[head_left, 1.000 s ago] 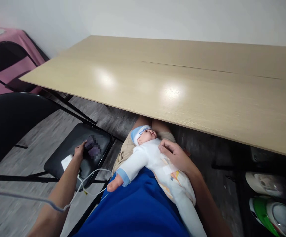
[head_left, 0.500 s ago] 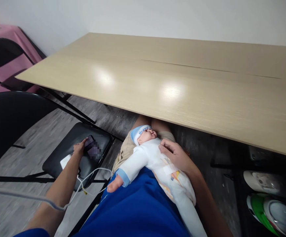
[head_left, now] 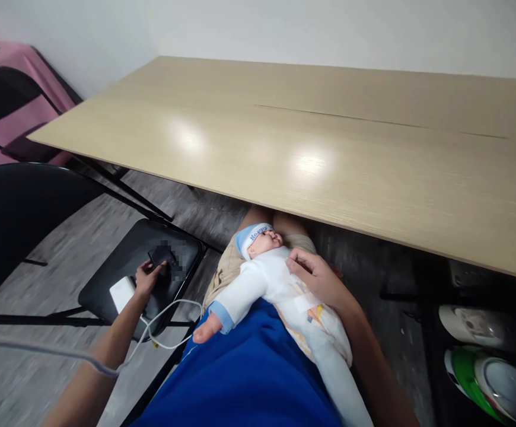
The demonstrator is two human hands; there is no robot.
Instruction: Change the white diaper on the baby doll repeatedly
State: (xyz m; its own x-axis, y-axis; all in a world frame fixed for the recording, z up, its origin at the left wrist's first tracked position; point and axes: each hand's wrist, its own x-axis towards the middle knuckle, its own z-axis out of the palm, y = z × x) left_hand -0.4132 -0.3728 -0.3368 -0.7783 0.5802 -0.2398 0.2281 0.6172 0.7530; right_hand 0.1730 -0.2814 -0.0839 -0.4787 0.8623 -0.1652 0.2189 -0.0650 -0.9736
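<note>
Over the black chair seat at the left, my left hand (head_left: 148, 277) grips a dark phone (head_left: 163, 261), its thumb over the phone's face. Part of the phone is blurred out. A white power bank (head_left: 121, 293) with a white cable lies beside my left wrist on the seat. A baby doll (head_left: 276, 276) in a white suit and a blue-and-white cap lies face up across my lap. My right hand (head_left: 314, 271) rests on the doll's chest with curled fingers, and the forearm runs along the doll's side, holding it against me.
A light wooden table (head_left: 284, 130) stands in front, its edge above my knees. Black folding chair (head_left: 22, 219) at left; pink-covered table (head_left: 13, 65) behind it. At the lower right, a green-and-white object (head_left: 484, 379) lies beside a white one (head_left: 471, 326).
My left hand has shifted slightly, its thumb now across the phone, which looks darker and turned. More of the power bank shows. My right hand and the doll stay put.
</note>
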